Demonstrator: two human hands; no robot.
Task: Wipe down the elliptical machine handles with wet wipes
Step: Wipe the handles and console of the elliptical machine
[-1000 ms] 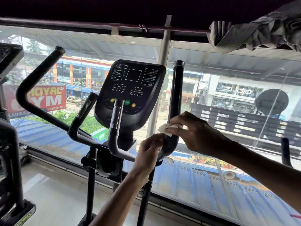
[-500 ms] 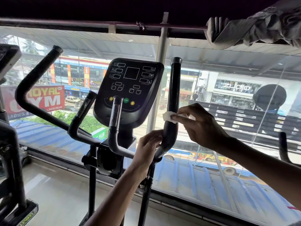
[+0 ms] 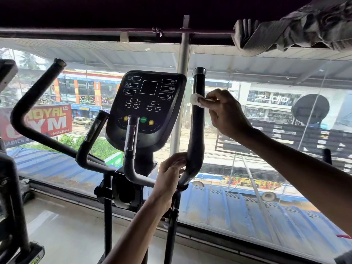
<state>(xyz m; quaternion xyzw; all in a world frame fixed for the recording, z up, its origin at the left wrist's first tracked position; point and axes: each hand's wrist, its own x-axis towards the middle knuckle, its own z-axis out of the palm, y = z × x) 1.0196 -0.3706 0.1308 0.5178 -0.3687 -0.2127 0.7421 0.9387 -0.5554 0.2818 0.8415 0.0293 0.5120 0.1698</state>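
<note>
head view | right hand (image 3: 226, 113) pinches the wipe (image 3: 196, 100) against the right handle (image 3: 198, 130), just below its cap (image 3: 199, 70) | left hand (image 3: 169, 172) grips that handle at the lower bend | handle stands near upright — wipe sits left of the right hand, so the stroke likely runs along it

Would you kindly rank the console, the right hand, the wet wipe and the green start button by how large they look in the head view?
1. console
2. right hand
3. wet wipe, only partly showing past the fingers
4. green start button
The hand may be nearer the camera, which would enlarge it.
</note>
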